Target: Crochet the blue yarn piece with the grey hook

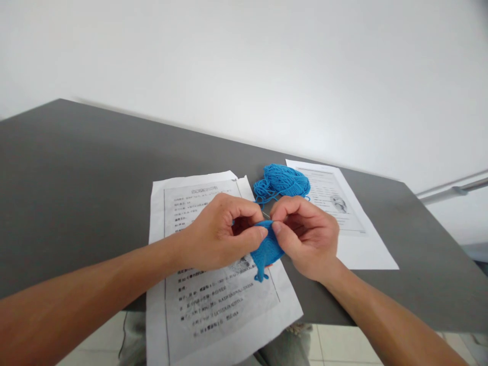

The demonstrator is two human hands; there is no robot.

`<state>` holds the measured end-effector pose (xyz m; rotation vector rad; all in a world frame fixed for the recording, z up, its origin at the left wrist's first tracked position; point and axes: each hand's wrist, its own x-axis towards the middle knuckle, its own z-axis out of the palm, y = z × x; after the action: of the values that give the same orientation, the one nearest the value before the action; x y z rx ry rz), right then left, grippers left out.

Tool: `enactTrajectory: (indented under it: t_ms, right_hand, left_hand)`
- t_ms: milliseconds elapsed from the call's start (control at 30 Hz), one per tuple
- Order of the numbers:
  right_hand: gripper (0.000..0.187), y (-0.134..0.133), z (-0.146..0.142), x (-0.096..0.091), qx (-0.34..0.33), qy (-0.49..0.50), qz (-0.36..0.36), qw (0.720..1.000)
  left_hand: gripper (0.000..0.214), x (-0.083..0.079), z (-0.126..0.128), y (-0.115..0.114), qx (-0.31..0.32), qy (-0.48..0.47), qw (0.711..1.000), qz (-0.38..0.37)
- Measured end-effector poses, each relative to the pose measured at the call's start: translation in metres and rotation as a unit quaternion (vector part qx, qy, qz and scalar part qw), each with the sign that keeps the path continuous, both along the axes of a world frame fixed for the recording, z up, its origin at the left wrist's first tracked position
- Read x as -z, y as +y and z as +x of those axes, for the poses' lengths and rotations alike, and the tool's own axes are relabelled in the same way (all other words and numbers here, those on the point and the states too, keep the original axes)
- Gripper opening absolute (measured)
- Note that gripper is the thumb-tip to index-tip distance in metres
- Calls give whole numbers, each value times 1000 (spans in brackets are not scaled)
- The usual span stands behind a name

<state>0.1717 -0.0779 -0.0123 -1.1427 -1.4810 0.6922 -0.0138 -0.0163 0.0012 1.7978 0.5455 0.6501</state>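
One blue yarn piece [268,249] sat on the wearer's side of the yarn skein [285,180], its long axis pointing away from it; left hand [219,234] and right hand [308,236] pinched its skeinward edge, the right closer to the skein.

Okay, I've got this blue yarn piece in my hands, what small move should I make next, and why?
Probably ease the thin tool along the upper edge of the blue piece with your right hand, steadying the piece with your left hand: both hands' fingertips meet at that edge, and the tool shows between them.
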Motion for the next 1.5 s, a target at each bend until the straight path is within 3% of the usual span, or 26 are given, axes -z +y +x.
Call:
enactTrajectory:
  t_ms: [200, 1500]
  right_hand:
    - [9, 0, 1, 1, 13, 6, -2, 1000]
    - [9, 1, 1, 0, -21, 16, 2, 1000]
  left_hand:
    - [26, 0, 1, -1, -31, 18, 999, -22]
    - [28, 0, 0, 1, -19, 7, 999, 43]
